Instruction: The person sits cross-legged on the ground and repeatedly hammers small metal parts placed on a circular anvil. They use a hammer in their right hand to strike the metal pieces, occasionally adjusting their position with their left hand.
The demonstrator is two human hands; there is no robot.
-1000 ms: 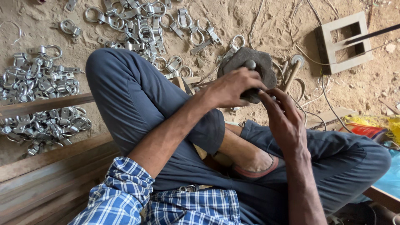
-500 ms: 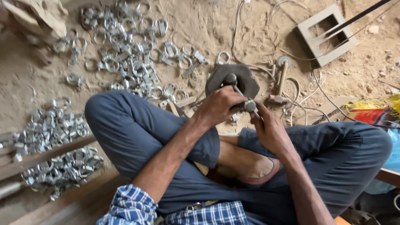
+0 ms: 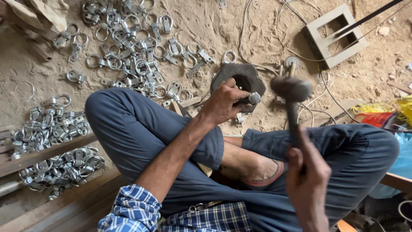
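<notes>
While the left hand (image 3: 223, 103) pinches a small metal fitting (image 3: 253, 98) upright at the near rim of the dark iron block (image 3: 240, 76), the right hand (image 3: 307, 180) is wrapped shut around the handle of a hammer (image 3: 292, 89); the hammer's head sits raised and blurred just to the right of the fitting and slightly above it in the frame, its handle running almost straight back toward the person; the fitting's short axis points roughly up at the camera, so the hammer head is the nearer tool and the left fingertips lie right beside the part; the block rests on sandy ground between the crossed legs (image 3: 141, 133) and a scatter of metal rings and clips (image 3: 128, 51); more clips (image 3: 47, 124) are heaped along a wooden plank (image 3: 43, 154) at the left; thin wires (image 3: 283, 38) loop past a hollow concrete block (image 3: 334, 34) at the upper right; nothing lies between hammer and fitting except the thumb close by.
</notes>
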